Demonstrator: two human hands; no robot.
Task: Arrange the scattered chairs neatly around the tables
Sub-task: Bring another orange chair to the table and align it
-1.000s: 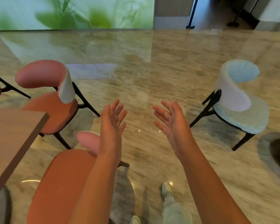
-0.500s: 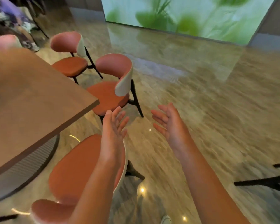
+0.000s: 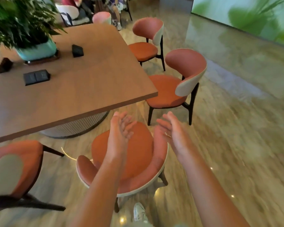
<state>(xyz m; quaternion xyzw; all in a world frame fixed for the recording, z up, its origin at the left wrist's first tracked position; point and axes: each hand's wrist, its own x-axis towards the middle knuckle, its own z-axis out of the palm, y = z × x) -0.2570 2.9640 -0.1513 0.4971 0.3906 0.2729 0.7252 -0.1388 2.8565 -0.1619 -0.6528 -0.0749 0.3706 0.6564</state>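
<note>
Chair now directly below | left hand, right hand still spread, seemingly empty

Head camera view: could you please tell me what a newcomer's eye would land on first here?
Two bare hands, left and right, held open above an orange chair just below the wooden table. Two matching chairs stand along the table's right edge, and a potted plant sits on it at the top left.

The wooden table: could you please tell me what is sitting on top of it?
On the wooden table stand a potted plant and several small dark objects. Its left part lies outside the view.
</note>
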